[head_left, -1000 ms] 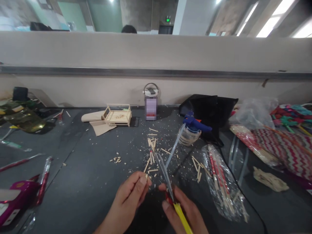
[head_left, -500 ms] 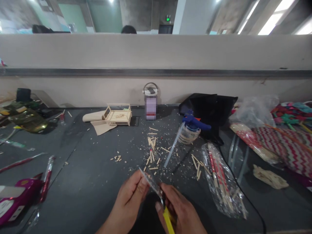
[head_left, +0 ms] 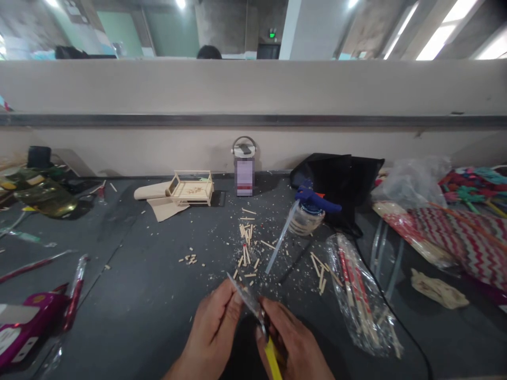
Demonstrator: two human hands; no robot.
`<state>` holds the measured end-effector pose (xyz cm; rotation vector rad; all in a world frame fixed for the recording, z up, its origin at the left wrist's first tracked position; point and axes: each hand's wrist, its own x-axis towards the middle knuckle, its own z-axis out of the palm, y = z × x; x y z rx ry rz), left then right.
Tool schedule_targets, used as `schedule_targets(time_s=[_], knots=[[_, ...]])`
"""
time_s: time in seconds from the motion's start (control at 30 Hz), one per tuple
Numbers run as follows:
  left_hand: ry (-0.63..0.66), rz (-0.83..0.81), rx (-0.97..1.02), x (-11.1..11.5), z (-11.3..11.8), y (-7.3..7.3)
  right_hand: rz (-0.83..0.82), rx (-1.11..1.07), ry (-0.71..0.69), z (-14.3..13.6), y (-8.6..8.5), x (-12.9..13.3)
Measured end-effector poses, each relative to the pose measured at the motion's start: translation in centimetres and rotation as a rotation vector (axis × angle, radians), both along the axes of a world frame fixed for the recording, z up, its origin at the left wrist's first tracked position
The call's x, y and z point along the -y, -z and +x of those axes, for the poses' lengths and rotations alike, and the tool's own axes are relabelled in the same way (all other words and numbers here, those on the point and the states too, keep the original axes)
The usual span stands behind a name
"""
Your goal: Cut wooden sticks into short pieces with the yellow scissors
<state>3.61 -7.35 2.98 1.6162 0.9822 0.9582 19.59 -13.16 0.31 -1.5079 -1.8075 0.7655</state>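
Observation:
At the near edge, my right hand [head_left: 289, 335] is closed around the yellow handle of a bladed tool [head_left: 249, 302]. Its flat grey metal blade points up and to the left, and its exact kind is not clear. My left hand [head_left: 216, 322] is closed in a pinch beside the blade's tip, with the thumb against the fingers; what it holds is hidden. Just beyond both hands lie short cut wooden sticks [head_left: 246, 254] among crumbs of wood. A small pile of tiny wooden bits [head_left: 190, 258] sits to their left.
A small wooden stick frame [head_left: 193, 191] stands by rolled brown paper [head_left: 152, 191]. Rightward are a jar [head_left: 306, 221] with a blue glue gun on it, a plastic bag of sticks [head_left: 358, 295] and a black cable. A magenta device [head_left: 27, 322] lies at left. A low wall closes the back.
The view has shifted very slightly. Both hands and the tool keep nearly the same pose, and the things on the table have not moved.

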Motion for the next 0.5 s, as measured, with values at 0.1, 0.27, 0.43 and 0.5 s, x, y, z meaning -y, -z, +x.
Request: schedule_targets(time_s=[0.1, 0.27, 0.43, 0.5], knots=[[0.017, 0.081, -0.033, -0.25, -0.01, -0.67, -0.007, 0.035, 0.007, 0.2, 0.01, -0.05], [0.029, 0.121, -0.053, -0.4, -0.1, -1.07, 0.038, -0.014, 0.008, 0.43, 0.43, 0.12], [-0.006, -0.01, -0.097, -0.4, -0.19, -0.56, 0.075, -0.105, 0.04, 0.18, 0.86, 0.4], [-0.008, -0.092, -0.083, -0.51, -0.24, -0.35, 0.107, -0.126, 0.084, 0.14, 0.98, 0.37]])
